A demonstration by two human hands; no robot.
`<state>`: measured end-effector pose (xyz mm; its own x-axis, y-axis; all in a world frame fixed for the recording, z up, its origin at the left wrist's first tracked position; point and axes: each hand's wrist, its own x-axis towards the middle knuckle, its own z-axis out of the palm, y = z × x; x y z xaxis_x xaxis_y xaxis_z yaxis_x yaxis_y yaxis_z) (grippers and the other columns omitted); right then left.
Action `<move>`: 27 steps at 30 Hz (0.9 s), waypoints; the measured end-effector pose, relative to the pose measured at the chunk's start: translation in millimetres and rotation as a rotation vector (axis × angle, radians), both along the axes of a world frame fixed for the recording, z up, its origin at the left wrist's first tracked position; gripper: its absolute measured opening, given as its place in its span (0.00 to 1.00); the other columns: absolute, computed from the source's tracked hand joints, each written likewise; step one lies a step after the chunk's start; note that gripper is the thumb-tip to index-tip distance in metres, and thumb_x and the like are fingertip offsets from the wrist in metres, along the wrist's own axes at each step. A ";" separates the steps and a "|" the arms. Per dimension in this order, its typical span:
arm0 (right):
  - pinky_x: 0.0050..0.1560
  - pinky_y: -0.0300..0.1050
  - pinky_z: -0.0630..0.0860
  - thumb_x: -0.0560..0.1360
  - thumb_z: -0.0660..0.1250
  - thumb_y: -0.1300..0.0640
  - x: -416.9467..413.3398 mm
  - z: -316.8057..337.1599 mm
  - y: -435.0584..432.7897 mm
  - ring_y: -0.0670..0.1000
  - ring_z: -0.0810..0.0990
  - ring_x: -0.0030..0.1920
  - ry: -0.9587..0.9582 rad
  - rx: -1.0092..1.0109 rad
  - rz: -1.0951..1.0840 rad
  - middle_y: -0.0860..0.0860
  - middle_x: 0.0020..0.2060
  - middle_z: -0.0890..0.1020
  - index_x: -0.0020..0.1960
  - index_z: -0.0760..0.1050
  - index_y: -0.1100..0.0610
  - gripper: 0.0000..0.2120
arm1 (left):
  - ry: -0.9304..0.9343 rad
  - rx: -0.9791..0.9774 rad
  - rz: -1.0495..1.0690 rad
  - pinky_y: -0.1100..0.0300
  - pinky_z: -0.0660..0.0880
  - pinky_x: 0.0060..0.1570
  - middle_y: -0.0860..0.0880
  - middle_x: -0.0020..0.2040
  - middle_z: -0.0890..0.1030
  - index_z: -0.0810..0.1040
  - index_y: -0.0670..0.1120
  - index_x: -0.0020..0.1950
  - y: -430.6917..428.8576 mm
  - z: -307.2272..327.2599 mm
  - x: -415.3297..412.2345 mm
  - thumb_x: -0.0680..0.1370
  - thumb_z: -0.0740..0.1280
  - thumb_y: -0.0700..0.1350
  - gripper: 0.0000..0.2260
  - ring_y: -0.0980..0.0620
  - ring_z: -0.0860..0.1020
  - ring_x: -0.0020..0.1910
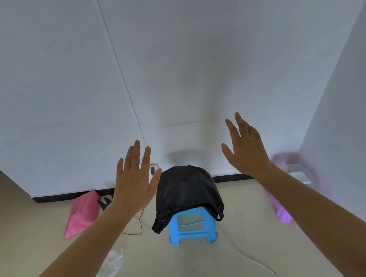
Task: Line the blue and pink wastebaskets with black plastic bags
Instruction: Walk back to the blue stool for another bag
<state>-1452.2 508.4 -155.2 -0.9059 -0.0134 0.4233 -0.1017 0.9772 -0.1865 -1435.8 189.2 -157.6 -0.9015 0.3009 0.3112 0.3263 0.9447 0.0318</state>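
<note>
Both hands, left hand (134, 178) and right hand (245, 145), are held spread and empty. The blue wastebasket (191, 226), mid-floor, is draped with a black bag (186, 191); the pink wastebasket (293, 183), blurred by the right wall, seems unlined.

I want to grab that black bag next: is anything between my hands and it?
Nothing visible is. The black bag drapes over the blue basket, and the left hand and right hand are raised open on either side of it with only open air between. The pink basket lies off to the left.
</note>
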 end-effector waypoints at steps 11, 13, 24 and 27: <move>0.72 0.59 0.63 0.80 0.61 0.46 -206.6 -63.8 -27.6 0.63 0.63 0.75 -0.163 0.052 -0.016 0.61 0.80 0.51 0.80 0.53 0.57 0.34 | -0.138 0.020 -0.019 0.39 0.59 0.73 0.39 0.80 0.47 0.52 0.42 0.79 -23.2 -69.0 -241.2 0.82 0.54 0.57 0.31 0.39 0.53 0.78; 0.72 0.59 0.64 0.80 0.60 0.46 -234.0 -78.8 -29.1 0.63 0.64 0.74 -0.195 0.070 -0.023 0.61 0.80 0.51 0.80 0.53 0.57 0.34 | -0.186 -0.045 -0.050 0.40 0.57 0.74 0.41 0.80 0.44 0.49 0.44 0.80 -19.8 -86.3 -276.4 0.82 0.51 0.59 0.31 0.41 0.50 0.79; 0.62 0.59 0.71 0.79 0.62 0.49 -310.0 -296.2 -26.1 0.64 0.66 0.70 -0.659 0.095 -0.006 0.61 0.78 0.55 0.78 0.55 0.54 0.32 | -0.626 -0.102 -0.012 0.42 0.59 0.73 0.41 0.80 0.47 0.50 0.46 0.79 19.9 -297.3 -344.7 0.81 0.54 0.57 0.30 0.40 0.55 0.77; 0.64 0.57 0.70 0.80 0.60 0.49 -304.9 -384.8 -29.7 0.62 0.64 0.72 -0.831 0.095 0.007 0.59 0.79 0.54 0.80 0.51 0.53 0.33 | -0.720 -0.087 0.008 0.42 0.60 0.73 0.41 0.80 0.50 0.53 0.46 0.78 30.6 -382.3 -337.2 0.81 0.56 0.57 0.29 0.41 0.55 0.77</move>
